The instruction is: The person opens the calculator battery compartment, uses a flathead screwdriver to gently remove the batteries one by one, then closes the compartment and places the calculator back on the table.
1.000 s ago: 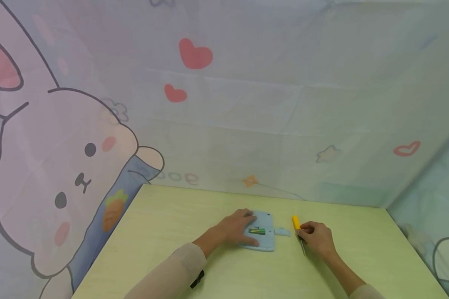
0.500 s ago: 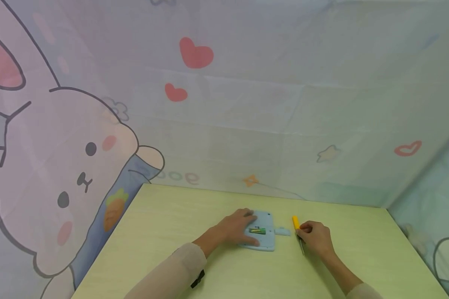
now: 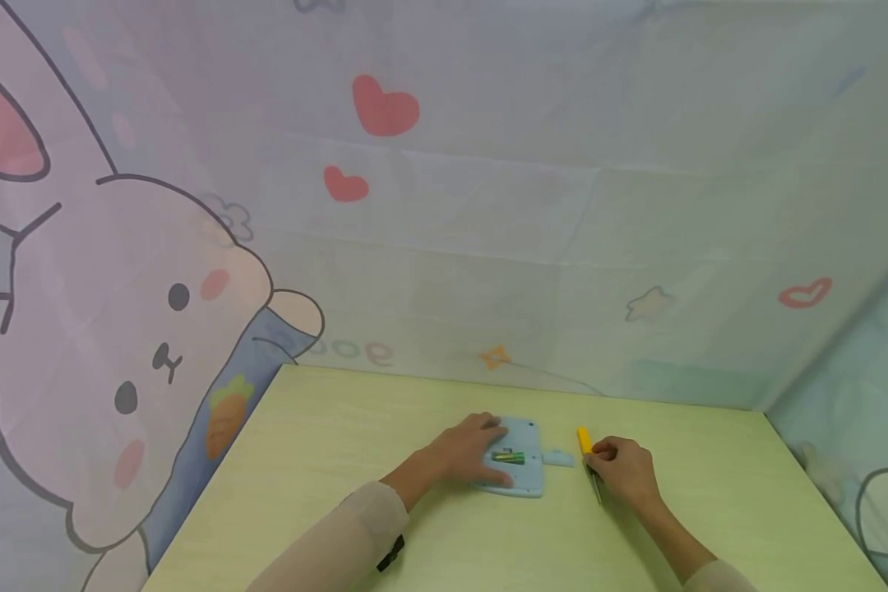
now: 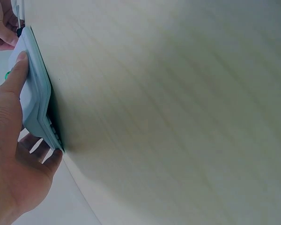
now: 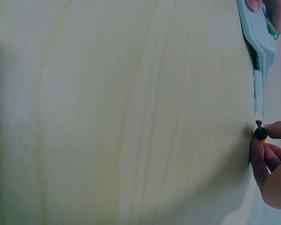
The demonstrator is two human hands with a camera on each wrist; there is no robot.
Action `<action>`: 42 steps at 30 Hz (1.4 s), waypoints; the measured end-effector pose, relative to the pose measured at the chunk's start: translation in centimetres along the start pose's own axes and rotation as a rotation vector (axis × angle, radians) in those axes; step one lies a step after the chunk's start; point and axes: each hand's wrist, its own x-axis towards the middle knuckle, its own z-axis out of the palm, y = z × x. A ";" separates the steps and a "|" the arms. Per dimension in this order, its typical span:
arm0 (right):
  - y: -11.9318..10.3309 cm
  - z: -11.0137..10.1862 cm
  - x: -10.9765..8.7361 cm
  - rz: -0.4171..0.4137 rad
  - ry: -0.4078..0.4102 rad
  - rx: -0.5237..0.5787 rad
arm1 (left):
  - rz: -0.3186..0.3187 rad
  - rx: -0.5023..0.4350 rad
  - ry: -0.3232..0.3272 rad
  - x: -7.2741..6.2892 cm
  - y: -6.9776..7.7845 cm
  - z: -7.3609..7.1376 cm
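Head: left hand (image 3: 464,450) holds blue device (image 3: 530,478) | right hand (image 3: 627,470) pinches yellow screwdriver (image 3: 584,439) | backdrop lettering (image 3: 378,354) faint

Access to the device (image 3: 527,485) from the left is blocked by the left hand (image 3: 464,450), which covers its left part. The cover (image 3: 559,459) obstructs the middle of the right edge. A narrow gap separates it from the screwdriver (image 3: 585,440), held in the right hand (image 3: 626,471). A wide lane of table (image 3: 518,543) runs between the forearms (image 3: 677,534) to the device's near edge. The backdrop (image 3: 488,263) bounds the strip beyond. The batteries (image 3: 508,457) are exposed from above.
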 end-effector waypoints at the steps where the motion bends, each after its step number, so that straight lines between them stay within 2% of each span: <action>1: -0.1 0.0 0.0 0.001 0.002 0.000 | 0.000 0.003 0.002 0.0 0.0 0.0; 14: -0.2 -0.1 0.0 0.010 -0.005 -0.011 | 0.007 0.001 0.008 0.4 -0.3 0.5; 29: 0.0 -1.2 0.2 -0.004 -0.090 -0.037 | 0.007 0.001 0.008 0.5 -0.5 0.8; 42: -1.4 -2.4 0.0 -0.085 -0.164 -0.044 | 0.006 -0.003 0.009 0.2 -0.3 0.4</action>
